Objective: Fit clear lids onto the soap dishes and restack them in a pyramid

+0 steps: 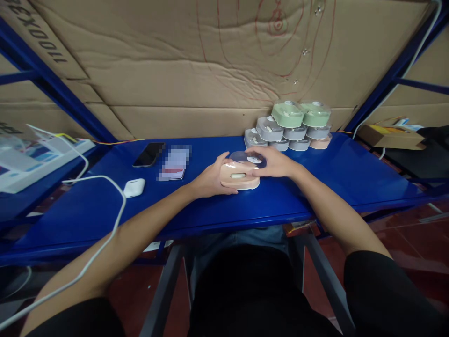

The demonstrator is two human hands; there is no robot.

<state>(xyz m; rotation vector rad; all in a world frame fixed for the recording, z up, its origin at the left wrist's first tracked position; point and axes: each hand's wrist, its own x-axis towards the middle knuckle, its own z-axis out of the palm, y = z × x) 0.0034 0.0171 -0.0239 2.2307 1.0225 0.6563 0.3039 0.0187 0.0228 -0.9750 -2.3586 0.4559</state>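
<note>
A peach-coloured plastic box (239, 178) with a clear lid (247, 158) stands on the blue shelf table (308, 187) right in front of me. My left hand (209, 180) wraps round its left side. My right hand (275, 161) lies over the lid from the right, fingers pressed on its top. Behind it, at the back of the table, stands a stack of similar boxes (291, 126): green ones on top, grey ones below and a peach one at the right end.
A black phone (149, 154), a small blurred card or booklet (173, 164) and a white earbud case (134, 187) lie on the left part of the table. A white cable (105, 180) loops over my left arm. Cardboard sheets line the back; a cardboard box (389, 135) sits at the right.
</note>
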